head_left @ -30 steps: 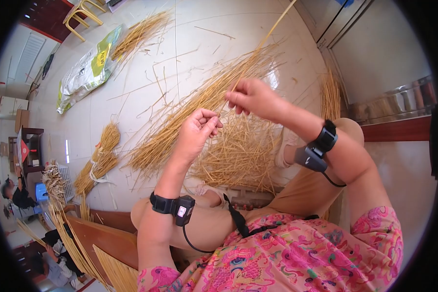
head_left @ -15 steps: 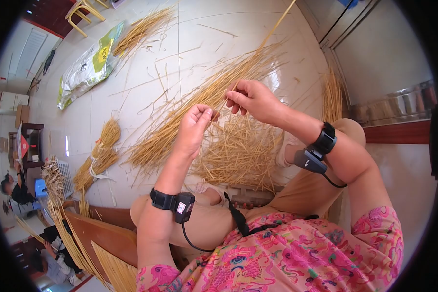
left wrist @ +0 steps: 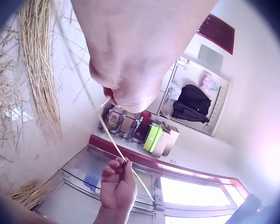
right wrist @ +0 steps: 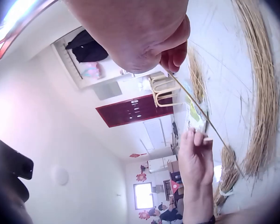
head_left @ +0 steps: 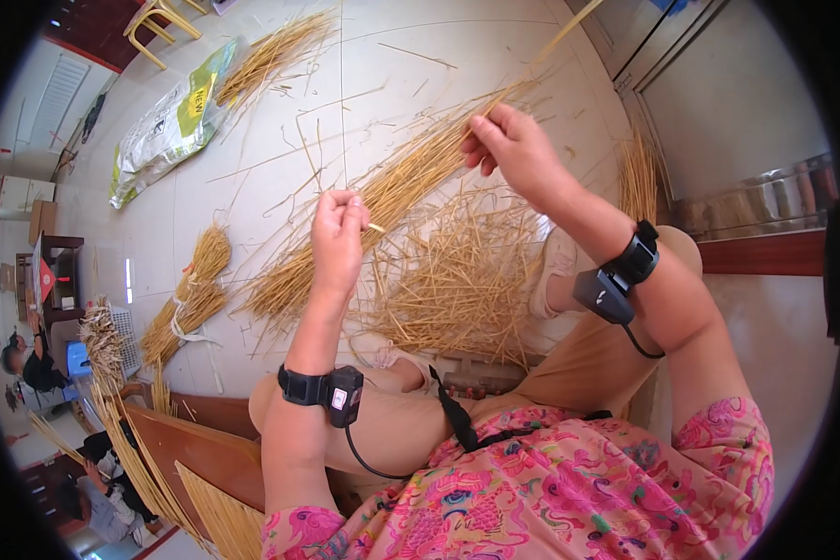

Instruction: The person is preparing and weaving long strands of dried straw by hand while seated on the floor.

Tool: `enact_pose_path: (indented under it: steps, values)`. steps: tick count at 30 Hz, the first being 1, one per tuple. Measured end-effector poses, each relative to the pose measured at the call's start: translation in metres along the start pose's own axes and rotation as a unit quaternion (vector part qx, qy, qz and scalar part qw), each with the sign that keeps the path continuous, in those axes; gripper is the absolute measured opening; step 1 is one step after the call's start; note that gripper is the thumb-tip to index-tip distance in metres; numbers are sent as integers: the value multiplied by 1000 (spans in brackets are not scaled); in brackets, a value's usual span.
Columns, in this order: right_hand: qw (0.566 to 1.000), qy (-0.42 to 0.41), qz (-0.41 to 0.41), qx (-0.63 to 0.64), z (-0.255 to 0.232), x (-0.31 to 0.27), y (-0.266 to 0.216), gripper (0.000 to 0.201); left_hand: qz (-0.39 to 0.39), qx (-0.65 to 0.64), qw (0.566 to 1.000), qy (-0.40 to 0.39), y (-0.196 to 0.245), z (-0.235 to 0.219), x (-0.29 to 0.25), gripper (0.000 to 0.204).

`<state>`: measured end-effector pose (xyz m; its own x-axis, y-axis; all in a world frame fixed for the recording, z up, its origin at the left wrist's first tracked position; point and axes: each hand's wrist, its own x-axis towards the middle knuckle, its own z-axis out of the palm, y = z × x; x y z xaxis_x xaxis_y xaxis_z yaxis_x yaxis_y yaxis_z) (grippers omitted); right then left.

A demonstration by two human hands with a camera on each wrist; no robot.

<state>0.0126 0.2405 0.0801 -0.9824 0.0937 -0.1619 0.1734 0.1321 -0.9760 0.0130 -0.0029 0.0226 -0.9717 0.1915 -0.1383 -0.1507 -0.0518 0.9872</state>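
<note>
My right hand (head_left: 518, 154) pinches a long thin straw stalk (right wrist: 200, 107) between thumb and fingers, above the straw bundle. One end of the stalk (head_left: 569, 30) slants up beyond this hand; in the right wrist view the other end reaches past my left hand. My left hand (head_left: 338, 238), to the left of the right one, has its fingers curled on a short pale piece of straw (head_left: 375, 228) that sticks out at the fingertips. Beneath both hands lies a long loose bundle of straw (head_left: 345, 238) on the floor, with a heap of short straw pieces (head_left: 457, 289) nearer my feet.
A tied straw bundle (head_left: 191, 299) lies at left. Behind it are a white-and-green bag (head_left: 168, 140) and more straw (head_left: 280, 56). A brown wooden board (head_left: 182, 457) stands by my left knee, beside long stalks. Glass doors (head_left: 737, 112) border the right; other people sit far left.
My hands have drawn apart: the left has moved left, the right up and to the right with the stalk. The short pale piece now shows at my left fingertips.
</note>
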Motion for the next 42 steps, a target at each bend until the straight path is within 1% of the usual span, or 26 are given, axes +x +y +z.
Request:
enact_pose_path:
  steps: [2, 5, 8, 9, 10, 11, 12, 14, 15, 17, 19, 20, 21, 25, 27, 30, 33, 36, 39, 42]
  values:
    - [999, 31, -24, -29, -12, 6, -3, 23, -11, 21, 1000, 15, 0, -11, 0, 7]
    - [995, 64, -43, -65, -30, 15, -8, 24, -98, 97, 980, -140, 18, -28, -6, 10]
    - [992, 84, -48, -77, -37, 16, -16, 25, -139, 156, 929, -305, 31, -6, -23, 11]
    - [993, 82, -45, -74, -37, 15, -19, 24, -55, 225, 922, -310, 25, -1, -23, 12]
    - [993, 79, -43, -71, -36, 15, -21, 24, 30, 291, 905, -309, 16, 3, -24, 14]
    - [994, 72, -42, -70, -36, 15, -20, 24, 112, 354, 878, -304, 11, 6, -26, 16]
    - [995, 66, -41, -68, -37, 15, -20, 25, 66, 331, 906, -255, 13, 9, -26, 15]
    - [996, 56, -37, -57, -36, 14, -21, 25, -25, 280, 947, -153, 21, 14, -19, 14]
    - [997, 53, -32, -48, -35, 13, -22, 25, 50, 255, 962, -85, 9, 12, -13, 16]
    - [998, 42, -24, -26, -34, 11, -21, 25, 195, 294, 935, -32, -1, 15, -3, 15]
    - [999, 29, -16, -1, -34, 11, -19, 25, 175, 257, 949, -43, 0, 15, -3, 13]
    - [999, 29, -17, 4, -33, 11, -18, 25, 81, 199, 973, -81, 4, 12, -6, 12]
    - [999, 29, -18, 9, -33, 12, -17, 26, -14, 139, 983, -118, 7, 10, -8, 11]
    - [999, 17, -8, 36, -30, 11, -15, 24, -32, 110, 983, -146, 10, 10, -8, 11]
    - [1000, 1, -8, 16, -26, 10, -12, 23, -44, 91, 982, -159, 12, 11, -9, 11]
    - [1000, -15, -15, 11, -11, 3, -8, 21, -39, 92, 986, -131, 15, 17, -11, 12]
    - [999, -42, -25, 9, -1, -3, -5, 20, -31, 81, 988, -127, 13, 16, -10, 16]
    - [998, -45, -44, 11, 5, -7, -7, 21, -5, 66, 990, -122, 9, 15, -10, 17]
    - [997, -55, -58, -15, 5, -8, -10, 21, 9, 135, 985, -104, 11, 15, -11, 17]
    - [996, -58, -62, -19, 7, -9, -8, 20, 6, 189, 978, -90, 14, 15, -11, 15]
